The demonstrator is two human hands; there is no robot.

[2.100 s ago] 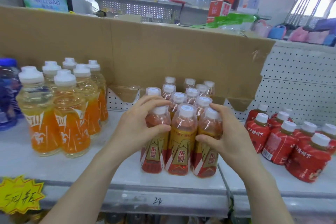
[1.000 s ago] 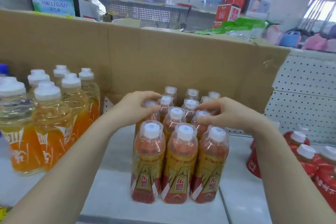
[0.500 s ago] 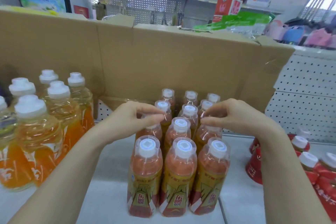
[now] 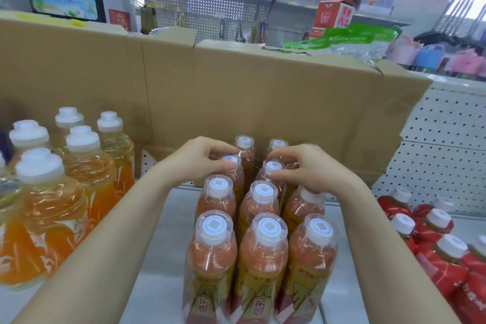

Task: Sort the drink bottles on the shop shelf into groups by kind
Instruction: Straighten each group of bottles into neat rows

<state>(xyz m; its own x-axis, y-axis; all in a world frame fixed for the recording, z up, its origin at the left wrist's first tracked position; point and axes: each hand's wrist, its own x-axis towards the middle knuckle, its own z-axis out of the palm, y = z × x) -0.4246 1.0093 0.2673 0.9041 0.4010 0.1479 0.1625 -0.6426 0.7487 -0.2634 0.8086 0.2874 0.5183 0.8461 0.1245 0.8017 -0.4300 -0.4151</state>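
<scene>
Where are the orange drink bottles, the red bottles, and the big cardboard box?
Orange drink bottles (image 4: pixel 52 218), head view, on the clear shoulder of a front bottle.
Red bottles (image 4: pixel 444 268), head view, on a front bottle's red label.
Cardboard box (image 4: pixel 263 92), head view, on its plain front wall.

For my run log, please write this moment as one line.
stage: tidying middle group | left hand: on third-row caps | right hand: on third-row caps | gold-label bottles: upright, three columns | orange bottles: left | red bottles: right

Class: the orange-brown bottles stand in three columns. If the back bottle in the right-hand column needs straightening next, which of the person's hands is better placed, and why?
Probably the right hand: it rests over the right column of orange-brown bottles, its fingers at the rear caps. The left hand is over the left column.
</scene>
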